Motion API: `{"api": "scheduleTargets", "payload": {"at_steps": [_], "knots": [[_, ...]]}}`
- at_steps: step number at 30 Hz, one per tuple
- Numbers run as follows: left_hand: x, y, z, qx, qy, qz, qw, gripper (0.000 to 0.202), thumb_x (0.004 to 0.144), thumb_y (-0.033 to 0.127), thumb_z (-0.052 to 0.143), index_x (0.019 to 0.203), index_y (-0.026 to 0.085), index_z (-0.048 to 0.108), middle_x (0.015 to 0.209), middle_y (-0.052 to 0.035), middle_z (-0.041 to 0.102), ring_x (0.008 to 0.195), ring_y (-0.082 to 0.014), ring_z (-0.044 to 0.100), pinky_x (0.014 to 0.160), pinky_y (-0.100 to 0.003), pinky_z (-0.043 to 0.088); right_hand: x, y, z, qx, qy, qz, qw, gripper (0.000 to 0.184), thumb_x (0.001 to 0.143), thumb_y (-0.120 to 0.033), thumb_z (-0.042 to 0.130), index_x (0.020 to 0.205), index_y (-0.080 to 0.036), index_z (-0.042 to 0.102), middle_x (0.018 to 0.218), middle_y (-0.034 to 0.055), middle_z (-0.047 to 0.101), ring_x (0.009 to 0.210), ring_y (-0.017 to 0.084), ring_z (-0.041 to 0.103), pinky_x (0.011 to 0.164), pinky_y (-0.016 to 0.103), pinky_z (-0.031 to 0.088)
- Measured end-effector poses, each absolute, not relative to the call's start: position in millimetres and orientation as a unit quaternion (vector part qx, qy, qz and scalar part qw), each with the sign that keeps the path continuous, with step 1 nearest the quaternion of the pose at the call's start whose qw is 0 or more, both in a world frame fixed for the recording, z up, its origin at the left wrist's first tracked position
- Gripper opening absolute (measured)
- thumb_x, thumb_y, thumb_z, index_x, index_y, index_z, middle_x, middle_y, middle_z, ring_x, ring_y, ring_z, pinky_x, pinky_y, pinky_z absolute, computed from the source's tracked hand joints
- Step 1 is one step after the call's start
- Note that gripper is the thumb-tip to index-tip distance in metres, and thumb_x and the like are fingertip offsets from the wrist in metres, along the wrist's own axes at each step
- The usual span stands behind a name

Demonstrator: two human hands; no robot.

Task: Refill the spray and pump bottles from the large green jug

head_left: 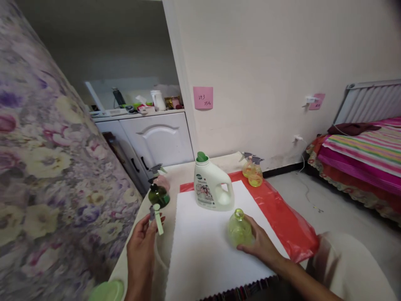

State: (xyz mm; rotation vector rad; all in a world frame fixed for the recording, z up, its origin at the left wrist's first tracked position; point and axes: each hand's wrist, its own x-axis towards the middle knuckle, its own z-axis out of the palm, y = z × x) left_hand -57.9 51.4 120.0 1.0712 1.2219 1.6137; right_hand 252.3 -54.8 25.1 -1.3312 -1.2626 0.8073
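My right hand (258, 242) is wrapped round a small yellow-green bottle (239, 229) with its neck open, standing on a white sheet (203, 246). My left hand (142, 244) pinches a grey spray head (156, 215) with a pale green dip tube, held up left of the sheet. Behind the bottle stands a white detergent jug (211, 184) with a green cap. A dark green spray bottle (158, 190) stands at the left, a pink one partly hidden behind it.
Red plastic film (290, 221) lies under the white sheet. Two yellow spray bottles (252, 171) stand at the far end near the wall. A green lid (108, 291) sits at the near left corner. Floral fabric hangs at left; a bed stands at right.
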Motion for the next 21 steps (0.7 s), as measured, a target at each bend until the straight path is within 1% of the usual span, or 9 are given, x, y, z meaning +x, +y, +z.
{"api": "scheduleTargets", "payload": {"at_steps": [3,6,8,12,15,21], "knots": [[-49,39,123,0.371,0.439,0.688,0.444,0.040,0.070,0.038,0.075,0.104,0.020,0.064,0.090,-0.0008,0.072,0.083,-0.0145,0.069,0.089,-0.031,0.050,268,-63,20,-0.568,-0.543,0.338,0.518,0.086,0.058,-0.023,0.081,0.135,-0.023,0.042,0.140,0.0105,0.051,0.131,0.029,0.045,0.112,0.047,0.032],[-35,22,126,0.313,0.406,0.729,0.455,0.027,0.070,0.031,0.077,0.091,0.018,0.067,0.090,-0.0016,0.073,0.085,-0.0134,0.069,0.089,-0.028,0.052,277,-66,16,-0.550,-0.573,0.350,0.497,0.085,0.058,-0.024,0.081,0.134,-0.022,0.044,0.140,0.0110,0.052,0.131,0.030,0.045,0.113,0.047,0.031],[-22,10,127,0.274,0.390,0.750,0.458,0.024,0.068,0.026,0.079,0.088,0.018,0.068,0.090,-0.0008,0.073,0.086,-0.0135,0.069,0.089,-0.027,0.054,281,-66,13,-0.535,-0.589,0.358,0.488,0.084,0.057,-0.025,0.082,0.133,-0.021,0.045,0.140,0.0114,0.051,0.132,0.030,0.044,0.113,0.047,0.029],[11,-12,136,0.242,0.353,0.777,0.462,0.028,0.066,0.023,0.081,0.091,0.020,0.069,0.091,0.0021,0.072,0.089,-0.0133,0.069,0.089,-0.025,0.054,284,-64,7,-0.519,-0.590,0.373,0.493,0.086,0.056,-0.024,0.082,0.134,-0.021,0.044,0.141,0.0120,0.050,0.133,0.031,0.042,0.114,0.048,0.029],[38,-26,152,0.240,0.343,0.785,0.455,0.027,0.066,0.022,0.081,0.090,0.020,0.069,0.090,0.0026,0.072,0.089,-0.0135,0.068,0.089,-0.025,0.055,285,-62,6,-0.504,-0.592,0.382,0.500,0.087,0.056,-0.023,0.082,0.134,-0.021,0.044,0.140,0.0114,0.050,0.132,0.031,0.043,0.113,0.048,0.030],[98,-43,199,0.356,0.328,0.784,0.388,0.024,0.075,0.026,0.074,0.098,0.022,0.068,0.104,0.0000,0.070,0.101,-0.0176,0.066,0.096,-0.031,0.051,283,-59,4,-0.476,-0.614,0.375,0.506,0.089,0.055,-0.027,0.084,0.134,-0.024,0.044,0.138,0.0105,0.051,0.130,0.031,0.044,0.111,0.047,0.033]]}}
